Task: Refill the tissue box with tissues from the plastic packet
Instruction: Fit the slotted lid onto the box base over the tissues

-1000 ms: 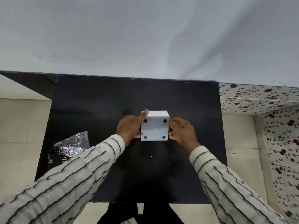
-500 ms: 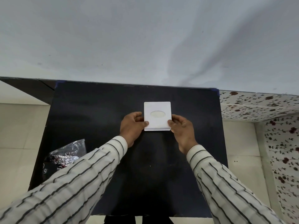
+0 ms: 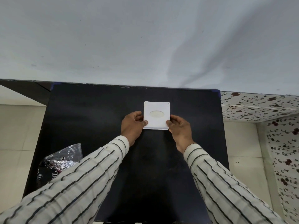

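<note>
A smooth, matt white finish, seemingly plastic or card, is shown by the tissue box (image 3: 156, 115). The table (image 3: 100, 110) is covered in a matt black surface with faint scuffs. The plastic packet (image 3: 62, 160) is seen as crinkled, glossy, clear film. Striped woven cloth is worn as sleeves (image 3: 226, 183). The wall (image 3: 145, 38) is painted matt.

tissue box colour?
White tissue box, pale oval opening on top; head view.
</note>
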